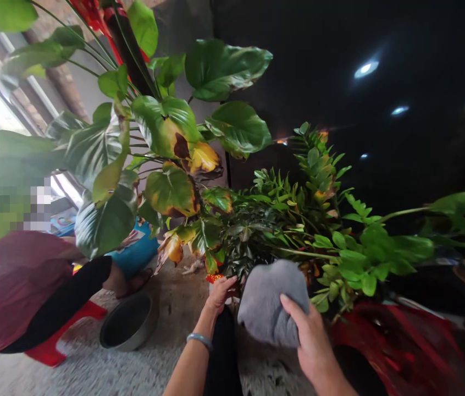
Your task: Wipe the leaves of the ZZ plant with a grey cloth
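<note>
My right hand (313, 338) grips a grey cloth (269, 302), holding it up in front of a low plant with many small green leaves (294, 214). My left hand (219, 293), with a bracelet on the wrist, reaches to the base of that plant beside the cloth; its fingers are curled around a leaf or stem that I cannot make out clearly. A tall plant with large leaves (166, 126), some yellowed and brown at the edges, rises to the left behind my hands.
A dark metal bowl (127, 324) sits on the concrete floor at lower left. Another person in a maroon top (14, 286) sits on a red stool (57, 344). Red wrapping (397, 341) covers a pot at lower right. A blue container (137, 250) stands behind.
</note>
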The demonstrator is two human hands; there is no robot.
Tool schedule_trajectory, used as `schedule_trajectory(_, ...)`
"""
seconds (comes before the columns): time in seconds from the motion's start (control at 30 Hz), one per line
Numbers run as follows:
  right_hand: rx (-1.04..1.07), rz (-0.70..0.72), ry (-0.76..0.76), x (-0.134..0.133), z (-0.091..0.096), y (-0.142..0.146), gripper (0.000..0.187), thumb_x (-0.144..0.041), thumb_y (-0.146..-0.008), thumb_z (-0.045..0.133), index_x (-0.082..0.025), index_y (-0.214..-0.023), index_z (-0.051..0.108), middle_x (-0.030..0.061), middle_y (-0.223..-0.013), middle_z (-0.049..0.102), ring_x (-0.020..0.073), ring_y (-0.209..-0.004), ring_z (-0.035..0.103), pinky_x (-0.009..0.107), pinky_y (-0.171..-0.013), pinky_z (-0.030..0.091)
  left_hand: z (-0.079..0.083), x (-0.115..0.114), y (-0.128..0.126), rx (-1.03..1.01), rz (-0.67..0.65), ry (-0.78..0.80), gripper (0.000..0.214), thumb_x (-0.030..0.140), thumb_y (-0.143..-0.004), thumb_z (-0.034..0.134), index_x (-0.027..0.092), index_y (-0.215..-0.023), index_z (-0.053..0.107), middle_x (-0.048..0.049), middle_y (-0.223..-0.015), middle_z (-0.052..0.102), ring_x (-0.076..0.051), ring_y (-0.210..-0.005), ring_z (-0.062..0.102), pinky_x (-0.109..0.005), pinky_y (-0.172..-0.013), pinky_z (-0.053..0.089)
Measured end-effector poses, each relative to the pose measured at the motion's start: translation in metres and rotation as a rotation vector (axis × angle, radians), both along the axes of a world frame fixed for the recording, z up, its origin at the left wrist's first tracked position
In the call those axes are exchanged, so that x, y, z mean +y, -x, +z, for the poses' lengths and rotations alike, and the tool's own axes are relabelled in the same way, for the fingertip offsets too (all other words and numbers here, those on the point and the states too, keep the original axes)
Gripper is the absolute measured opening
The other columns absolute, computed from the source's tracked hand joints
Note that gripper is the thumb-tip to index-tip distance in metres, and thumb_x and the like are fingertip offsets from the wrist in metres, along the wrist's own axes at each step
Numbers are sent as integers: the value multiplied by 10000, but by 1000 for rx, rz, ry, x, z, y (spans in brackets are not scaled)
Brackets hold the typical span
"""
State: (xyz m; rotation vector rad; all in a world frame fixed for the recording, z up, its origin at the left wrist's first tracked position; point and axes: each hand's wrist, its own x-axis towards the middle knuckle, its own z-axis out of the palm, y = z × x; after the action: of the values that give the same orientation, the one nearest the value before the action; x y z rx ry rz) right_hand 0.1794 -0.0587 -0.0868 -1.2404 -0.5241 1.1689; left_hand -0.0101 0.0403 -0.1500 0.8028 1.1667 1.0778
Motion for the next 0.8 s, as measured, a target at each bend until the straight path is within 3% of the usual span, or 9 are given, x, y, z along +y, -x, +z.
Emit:
schedule_trajectory(0.1, -152, -86, -194, 38, 37, -1, 561, -396, -515, 757, -161, -1016, 661, 93, -960, 725, 294, -919, 642, 404, -867, 462, 0, 0, -1, 11, -6, 1, 370, 451, -437, 800, 133, -524, 633, -12, -520, 575, -130, -536, 513, -268, -562, 410)
schedule_trajectory(0.17, -85, -67, -222, 59, 45, 5, 541, -377, -499, 757, -161, -985, 665, 92, -922, 731, 290, -878, 650, 402, -832, 477, -1, 1, -2, 14, -3, -2, 352, 444, -447, 791, 140, -528, 633, -7, -516, 571, -127, -532, 503, -265, -560, 405)
schedule_trajectory(0.27, 127, 124, -60, 56, 23, 18, 467, -362, -455, 762, -151, -863, 683, 92, -826, 739, 309, -847, 662, 407, -782, 500, -4, 1, -2, 10, 7, 5, 342, 430, -436, 791, 159, -465, 584, 25, -448, 516, -103, -475, 446, -246, -517, 362)
schedule_trajectory(0.33, 163, 237, 77, 31, 0, 21, 409, -361, -453, 771, -158, -799, 692, 89, -819, 740, 322, -880, 660, 403, -786, 502, -5, 1, -1, 1, 8, 15, 354, 435, -431, 794, 162, -452, 569, 32, -431, 507, -95, -453, 425, -240, -499, 338)
schedule_trajectory(0.4, 121, 258, 197, 4, -14, 16, 399, -345, -434, 794, -178, -784, 701, 77, -830, 742, 326, -908, 654, 392, -771, 508, -6, 1, 1, -12, 10, 21, 362, 449, -433, 796, 154, -487, 593, 21, -462, 544, -101, -469, 448, -240, -504, 338)
schedule_trajectory(0.5, 70, 199, 172, -10, -3, 0, 445, -376, -454, 796, -179, -842, 702, 70, -840, 740, 322, -903, 656, 393, -769, 510, -4, 0, 0, -26, 24, 14, 400, 469, -407, 811, 141, -513, 607, 18, -482, 556, -97, -484, 461, -233, -507, 342)
schedule_trajectory(0.67, -59, -151, -153, 43, 40, -11, 555, -387, -459, 780, -152, -949, 669, 87, -900, 732, 297, -884, 655, 401, -824, 488, 1, -2, -5, -25, 18, -7, 450, 505, -364, 824, 137, -546, 640, 3, -516, 578, -111, -521, 491, -244, -522, 387)
schedule_trajectory(0.73, 73, -128, -118, 56, 37, -5, 513, -365, -416, 781, -142, -865, 674, 103, -869, 734, 306, -847, 663, 409, -775, 509, 1, -2, -6, -17, 12, -9, 451, 513, -371, 820, 140, -552, 645, 1, -528, 588, -115, -531, 501, -245, -529, 395)
schedule_trajectory(0.8, 229, -5, 6, 49, 20, 3, 437, -358, -388, 777, -144, -754, 672, 107, -797, 737, 321, -804, 672, 421, -722, 526, -1, -1, -5, -7, 9, -5, 435, 508, -386, 818, 144, -528, 626, 13, -513, 573, -106, -520, 493, -237, -522, 383)
